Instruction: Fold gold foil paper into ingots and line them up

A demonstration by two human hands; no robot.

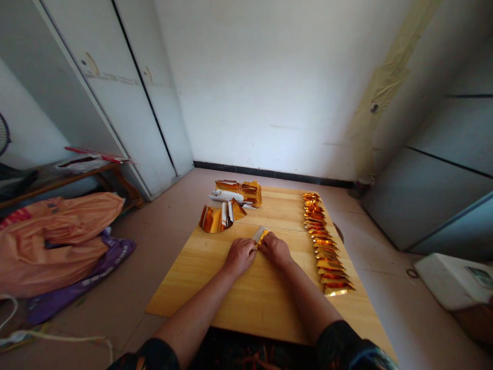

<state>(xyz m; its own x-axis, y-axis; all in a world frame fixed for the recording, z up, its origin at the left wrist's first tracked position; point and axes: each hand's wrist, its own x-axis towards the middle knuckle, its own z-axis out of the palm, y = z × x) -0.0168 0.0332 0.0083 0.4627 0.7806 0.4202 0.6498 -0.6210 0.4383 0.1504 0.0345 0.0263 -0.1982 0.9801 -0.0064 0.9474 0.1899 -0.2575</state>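
A small piece of gold foil paper (260,234), pale on one face, is pinched between my two hands at the middle of the wooden table (231,288). My left hand (242,254) closes on its near left corner, and my right hand (276,248) grips its right edge. The fingertips of both hands nearly meet. Beyond my left hand lies a curved, loose stack of gold and white sheets (217,217). To the right of my right hand runs a long row of folded gold foil pieces (323,241), overlapping one another.
A larger pile of gold and white paper (250,192) lies at the table's far left corner. Orange and purple bags (57,246) sit on the floor at left, near a low wooden bench (111,172). A white box (454,280) stands at right, grey cabinets on both sides.
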